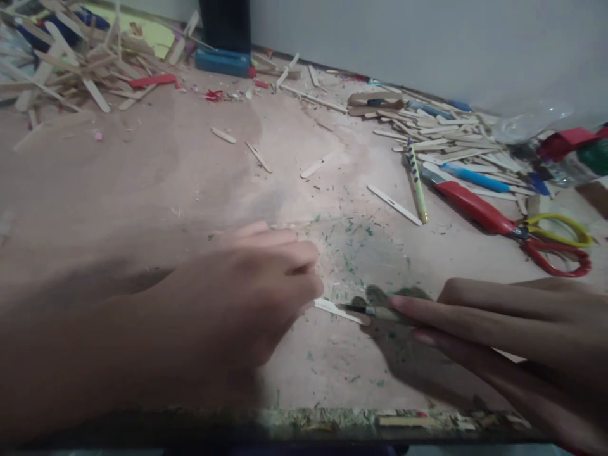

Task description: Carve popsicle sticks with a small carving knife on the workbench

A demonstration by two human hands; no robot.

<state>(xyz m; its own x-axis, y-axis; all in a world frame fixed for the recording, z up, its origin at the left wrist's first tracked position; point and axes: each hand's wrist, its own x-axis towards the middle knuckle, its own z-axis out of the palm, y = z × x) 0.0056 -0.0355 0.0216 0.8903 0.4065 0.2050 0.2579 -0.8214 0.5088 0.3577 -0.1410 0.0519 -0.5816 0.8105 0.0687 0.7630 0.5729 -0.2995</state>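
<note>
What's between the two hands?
The head view shows a pale stick jutting from the left hand, a dark-tipped tool in the right hand pointing at it, and little scraps on the table.

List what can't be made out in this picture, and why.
Pale flat wooden stick, left end: head view, hidden by the left hand.
Slim dark-bladed tool, most of its handle: head view, covered by the right hand.
Tall black upright object, top: head view, cut off by the upper edge.
Tiny green flecks: head view, too small to tell their material.
</note>
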